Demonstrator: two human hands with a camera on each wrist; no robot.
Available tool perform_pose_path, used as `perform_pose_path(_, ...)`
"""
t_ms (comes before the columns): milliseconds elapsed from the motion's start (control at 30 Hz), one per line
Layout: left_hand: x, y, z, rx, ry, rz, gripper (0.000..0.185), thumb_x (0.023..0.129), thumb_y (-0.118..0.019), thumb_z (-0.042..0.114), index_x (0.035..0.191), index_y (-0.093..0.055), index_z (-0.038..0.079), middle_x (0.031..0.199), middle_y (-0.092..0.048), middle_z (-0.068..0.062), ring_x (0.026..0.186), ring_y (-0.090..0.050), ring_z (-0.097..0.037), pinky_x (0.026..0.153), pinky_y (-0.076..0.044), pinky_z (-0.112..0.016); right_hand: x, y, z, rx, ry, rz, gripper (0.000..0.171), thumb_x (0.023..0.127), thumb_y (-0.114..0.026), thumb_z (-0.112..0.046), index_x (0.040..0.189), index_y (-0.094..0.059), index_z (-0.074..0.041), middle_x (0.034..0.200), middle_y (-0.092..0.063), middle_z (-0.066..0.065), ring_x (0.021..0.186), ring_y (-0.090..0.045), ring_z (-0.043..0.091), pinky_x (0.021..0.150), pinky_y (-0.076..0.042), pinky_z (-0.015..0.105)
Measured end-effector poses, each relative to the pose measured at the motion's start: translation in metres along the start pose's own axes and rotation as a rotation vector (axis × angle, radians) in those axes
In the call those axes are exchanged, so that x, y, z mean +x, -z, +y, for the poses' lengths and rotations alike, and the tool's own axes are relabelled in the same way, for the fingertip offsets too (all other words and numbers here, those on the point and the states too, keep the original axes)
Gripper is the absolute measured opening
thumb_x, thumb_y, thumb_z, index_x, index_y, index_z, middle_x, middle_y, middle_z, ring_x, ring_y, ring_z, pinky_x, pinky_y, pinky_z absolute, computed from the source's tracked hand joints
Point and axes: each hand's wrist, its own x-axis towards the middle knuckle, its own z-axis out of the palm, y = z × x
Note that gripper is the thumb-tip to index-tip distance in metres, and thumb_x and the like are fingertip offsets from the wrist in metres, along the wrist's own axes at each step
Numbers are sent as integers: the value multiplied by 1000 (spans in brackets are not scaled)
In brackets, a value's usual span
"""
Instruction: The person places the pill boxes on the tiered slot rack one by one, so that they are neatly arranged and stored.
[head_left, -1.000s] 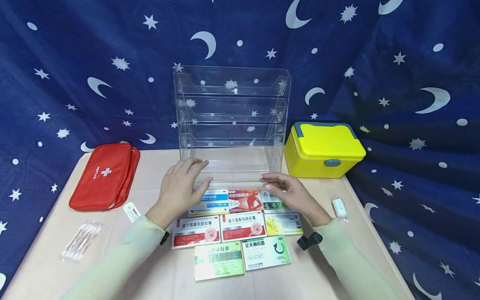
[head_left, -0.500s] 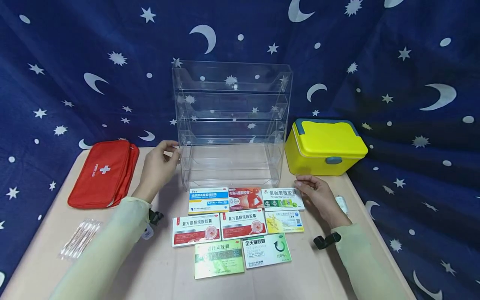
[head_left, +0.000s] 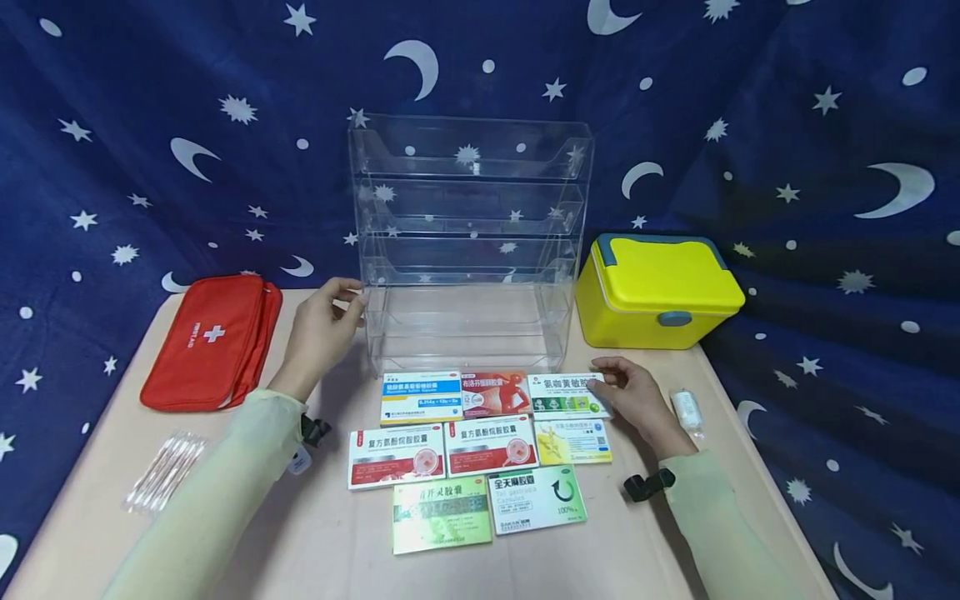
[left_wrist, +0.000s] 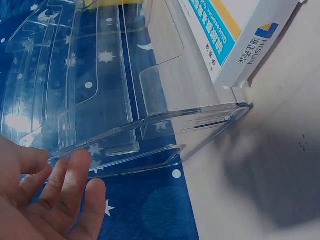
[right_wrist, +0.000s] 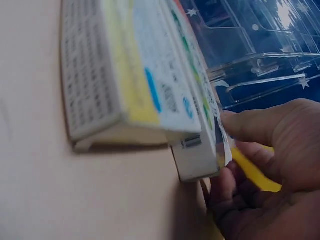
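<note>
Head view. Your left hand (head_left: 318, 329) sits left of centre, fingers curled onto the left side wall of the clear acrylic rack (head_left: 468, 242), which stands upright at the back middle of the tabletop (head_left: 330, 542). Your right hand (head_left: 628, 393) lies right of centre, thumb and fingers pinching the right end of the green-and-white medicine box (head_left: 564, 394). That box lies flat, long axis running left to right across the frame, at the right end of the back row of boxes, just in front of the rack's lowest tier. The right hand is plainly the nearer one to it. The blue-and-white box (head_left: 420, 397) and red box (head_left: 493, 393) fill the row to its left; the yellow case (head_left: 660, 290) stands upper right, a small white roll (head_left: 686, 410) just right of the hand. Free tabletop shows only on that right side and towards the near edge.

Left wrist view. Fingers (left_wrist: 70, 185) rest on the rack's lower side edge (left_wrist: 150, 145); the grip looks light, fingers loosely bent.

Right wrist view. Fingertips (right_wrist: 250, 127) close on the box end (right_wrist: 197, 160), which looks lifted slightly off the yellow box (right_wrist: 115, 85) beside it; whether it clears the tabletop I cannot tell.
</note>
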Motion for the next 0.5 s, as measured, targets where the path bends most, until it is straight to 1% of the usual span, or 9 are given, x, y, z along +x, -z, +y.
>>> perform_pose_path(100,0,-1,1,-6,-3,-5,30,105,-59,27,128,-63,8,106,-69,-9,77,-71,-25,62,-51,-38,-2,2,3,-84,-1,-26,50,97,-71,-20,143,-54,-6,126,-55,14,107,-48,29,86,-45,37)
perform_pose_path(200,1,-1,1,-5,-3,0,30,105,-59,27,127,-63,8,106,-70,-10,77,-72,-27,62,-51,-38,-4,3,5,-147,22,-34,51,99,-69,-24,144,-53,-6,125,-56,14,105,-50,29,86,-46,36)
perform_pose_path(267,1,0,2,-3,-2,5,30,105,-59,27,127,-63,8,106,-70,-9,77,-72,-28,62,-50,-37,-5,4,5,-159,55,-25,50,99,-69,-24,143,-54,-5,124,-57,15,103,-52,29,85,-47,36)
perform_pose_path(400,2,1,2,-14,3,-8,31,105,-59,29,127,-63,8,106,-69,-9,78,-72,-28,62,-51,-35,-9,6,6,-155,92,20,43,98,-71,-19,136,-56,-6,119,-57,15,102,-52,30,84,-47,38)
perform_pose_path(500,1,2,2,-16,11,-15,31,105,-59,29,128,-63,8,106,-69,-9,78,-72,-26,62,-51,-35,-16,8,5,-160,119,44,40,97,-71,-15,133,-55,-7,121,-56,15,104,-53,32,87,-48,42)
